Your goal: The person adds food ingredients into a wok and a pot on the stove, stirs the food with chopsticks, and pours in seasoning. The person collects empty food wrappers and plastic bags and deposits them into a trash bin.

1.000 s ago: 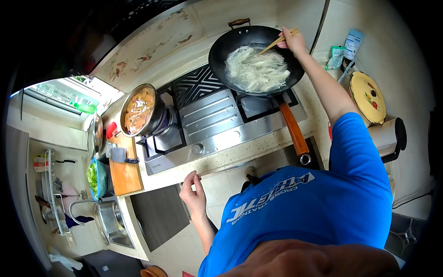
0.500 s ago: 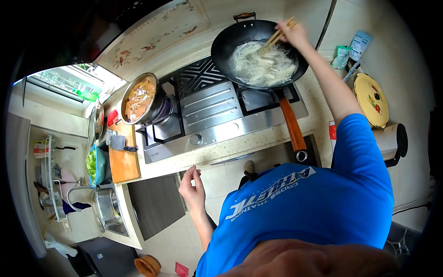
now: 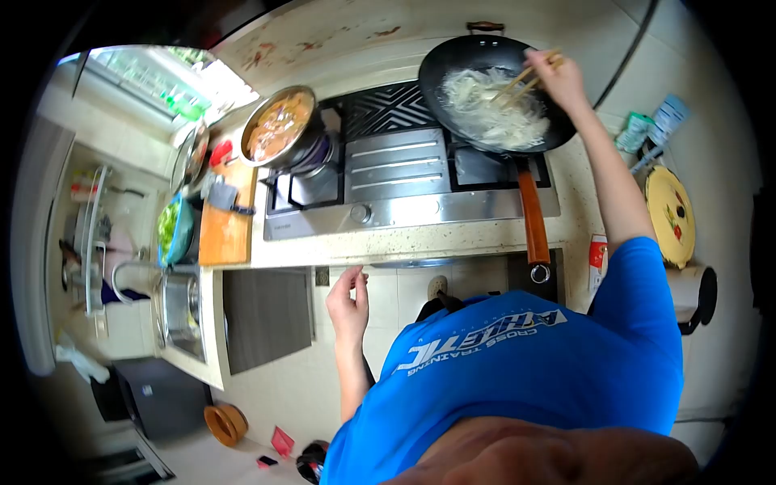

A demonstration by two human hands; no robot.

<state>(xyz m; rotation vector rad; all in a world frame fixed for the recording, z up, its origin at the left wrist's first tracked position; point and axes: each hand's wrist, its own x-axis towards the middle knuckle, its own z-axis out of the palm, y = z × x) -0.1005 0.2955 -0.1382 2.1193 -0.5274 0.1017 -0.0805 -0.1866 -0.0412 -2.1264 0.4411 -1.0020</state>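
Observation:
My right hand is closed around a pair of wooden chopsticks. Their tips dip into pale, thin noodle-like strands in a black wok on the right burner. The wok's wooden handle points toward my body. My left hand is in front of the counter edge, fingers curled together, and I see nothing in it. On the left burner stands a steel pot with an orange-brown stew in it.
Left of the stove, a cleaver lies on a wooden cutting board. Beside it are a blue bowl of greens and a sink. On the right are bags and a yellow round lid.
The view has shifted, so the stove and wok sit farther right. My right hand keeps the chopsticks in the strands. The fingers of my left hand have drawn closer together.

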